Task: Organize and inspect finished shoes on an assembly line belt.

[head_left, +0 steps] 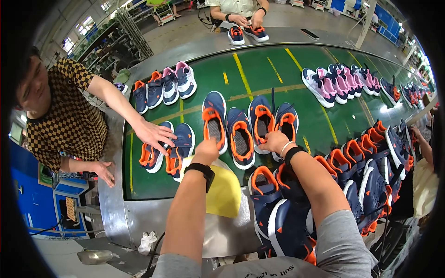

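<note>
The premises are a factory floor, evidently a shoe works. A long green work surface (213,69), marked with yellow lines and edged in metal, carries navy-and-orange shoes (241,146) and pink-and-navy shoes (320,88) in repeated batches. Workers are posted around it: one in a checked shirt (69,106) at the left, another (238,6) across the far side. A metal rack (132,30), a pillar (365,23) and blue equipment (28,178) stand about the grey floor (181,28).
</note>
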`<state>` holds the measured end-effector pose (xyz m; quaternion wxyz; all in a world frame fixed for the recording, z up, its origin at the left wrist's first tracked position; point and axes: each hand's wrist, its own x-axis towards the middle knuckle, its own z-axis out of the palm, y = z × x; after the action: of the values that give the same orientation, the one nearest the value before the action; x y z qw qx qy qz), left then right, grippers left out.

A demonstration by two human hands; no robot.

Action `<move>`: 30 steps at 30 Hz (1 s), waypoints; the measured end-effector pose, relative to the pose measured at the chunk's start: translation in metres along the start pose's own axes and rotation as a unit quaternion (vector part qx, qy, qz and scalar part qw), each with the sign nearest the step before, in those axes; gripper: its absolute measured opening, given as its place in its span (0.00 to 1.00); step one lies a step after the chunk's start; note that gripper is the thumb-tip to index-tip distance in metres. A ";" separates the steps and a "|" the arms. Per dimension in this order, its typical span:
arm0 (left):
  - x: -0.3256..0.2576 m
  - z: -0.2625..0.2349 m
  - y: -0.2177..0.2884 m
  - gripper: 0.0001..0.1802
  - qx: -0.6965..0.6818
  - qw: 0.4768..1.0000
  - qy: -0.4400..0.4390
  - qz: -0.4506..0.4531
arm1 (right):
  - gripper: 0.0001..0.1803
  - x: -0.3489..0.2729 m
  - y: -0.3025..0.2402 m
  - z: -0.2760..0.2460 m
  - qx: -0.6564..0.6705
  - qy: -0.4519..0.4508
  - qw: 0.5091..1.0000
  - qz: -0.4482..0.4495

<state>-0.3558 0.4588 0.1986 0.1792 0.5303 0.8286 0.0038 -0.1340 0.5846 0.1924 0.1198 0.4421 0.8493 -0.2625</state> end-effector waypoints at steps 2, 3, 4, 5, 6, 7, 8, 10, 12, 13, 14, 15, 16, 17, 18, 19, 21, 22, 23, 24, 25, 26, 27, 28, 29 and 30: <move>-0.011 0.009 -0.010 0.12 0.031 0.998 -0.045 0.033 | 0.28 0.000 -0.004 0.002 0.004 -0.002 1.000 -0.004; -0.016 0.011 -0.013 0.12 0.053 0.996 -0.055 0.034 | 0.28 0.000 -0.006 0.003 0.003 -0.003 1.000 -0.006; -0.018 0.013 -0.015 0.12 0.052 0.997 -0.056 0.033 | 0.28 0.000 -0.008 0.004 0.003 -0.005 1.000 -0.009; -0.025 0.009 -0.014 0.13 0.034 0.998 -0.049 0.019 | 0.28 -0.001 -0.012 0.006 0.002 -0.006 1.000 -0.014; -0.032 0.008 -0.013 0.13 0.015 0.999 -0.042 0.005 | 0.28 -0.003 -0.014 0.007 0.002 -0.007 1.000 -0.016; -0.029 0.023 -0.015 0.14 -0.028 1.000 -0.001 0.013 | 0.26 -0.006 -0.016 0.009 0.005 0.011 1.000 -0.023; -0.032 0.028 -0.009 0.14 -0.050 0.998 0.035 0.023 | 0.25 -0.007 -0.019 0.009 0.006 0.031 0.999 -0.033; -0.036 0.030 -0.005 0.13 -0.128 0.989 0.077 0.002 | 0.22 -0.009 -0.022 0.015 0.002 0.082 0.995 -0.058; -0.042 0.025 -0.006 0.13 -0.148 0.981 0.123 0.022 | 0.21 -0.015 -0.028 0.007 -0.002 0.086 0.993 -0.080; -0.046 0.023 -0.009 0.13 -0.166 0.971 0.167 0.044 | 0.20 -0.017 -0.031 0.005 -0.004 0.089 0.991 -0.100; -0.048 0.019 -0.013 0.12 -0.163 0.968 0.180 0.065 | 0.19 -0.017 -0.034 0.004 -0.016 0.100 0.987 -0.125; -0.058 0.006 -0.008 0.13 -0.140 0.965 0.209 0.078 | 0.19 -0.021 -0.040 0.002 -0.021 0.109 0.986 -0.126; -0.062 -0.003 -0.009 0.13 -0.132 0.964 0.220 0.064 | 0.19 -0.021 -0.044 0.001 -0.003 0.119 0.985 -0.122; -0.069 -0.013 -0.013 0.13 -0.123 0.964 0.232 0.047 | 0.19 -0.021 -0.050 -0.001 0.013 0.126 0.985 -0.121; -0.077 -0.026 -0.016 0.13 -0.119 0.964 0.233 0.047 | 0.19 -0.026 -0.057 -0.007 0.024 0.139 0.981 -0.136; -0.090 -0.040 -0.020 0.13 -0.114 0.964 0.235 0.040 | 0.19 -0.031 -0.069 -0.014 0.035 0.148 0.976 -0.159; -0.117 -0.061 -0.017 0.14 -0.101 0.957 0.267 0.048 | 0.18 -0.043 -0.087 -0.029 0.026 0.158 0.967 -0.199; -0.130 -0.064 -0.018 0.14 -0.104 0.953 0.282 0.029 | 0.17 -0.047 -0.095 -0.031 0.015 0.164 0.965 -0.203; -0.140 -0.066 -0.023 0.14 -0.112 0.953 0.281 0.026 | 0.17 -0.049 -0.105 -0.034 0.002 0.175 0.962 -0.209; -0.155 -0.068 -0.025 0.13 -0.121 0.951 0.284 -0.008 | 0.17 -0.056 -0.114 -0.038 -0.001 0.167 0.961 -0.219; -0.171 -0.067 -0.028 0.13 -0.129 0.948 0.288 -0.041 | 0.17 -0.065 -0.123 -0.042 -0.020 0.157 0.956 -0.248; -0.186 -0.064 -0.033 0.13 -0.132 0.946 0.290 -0.053 | 0.18 -0.074 -0.132 -0.043 -0.039 0.148 0.949 -0.278; -0.201 -0.060 -0.040 0.13 -0.141 0.948 0.275 -0.071 | 0.18 -0.084 -0.141 -0.041 -0.043 0.142 0.946 -0.288; -0.217 -0.057 -0.044 0.14 -0.151 0.949 0.261 -0.088 | 0.17 -0.094 -0.150 -0.040 -0.065 0.121 0.943 -0.303; -0.233 -0.053 -0.044 0.14 -0.155 0.948 0.263 -0.096 | 0.17 -0.105 -0.157 -0.036 -0.086 0.100 0.940 -0.313; -0.250 -0.049 -0.043 0.14 -0.178 0.949 0.236 -0.110 | 0.16 -0.119 -0.165 -0.030 -0.110 0.089 0.939 -0.313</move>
<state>-0.3152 0.2291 0.3096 0.0691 0.3794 0.8864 0.2562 -0.1982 0.4411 0.3254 0.0037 0.1598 0.9754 -0.1517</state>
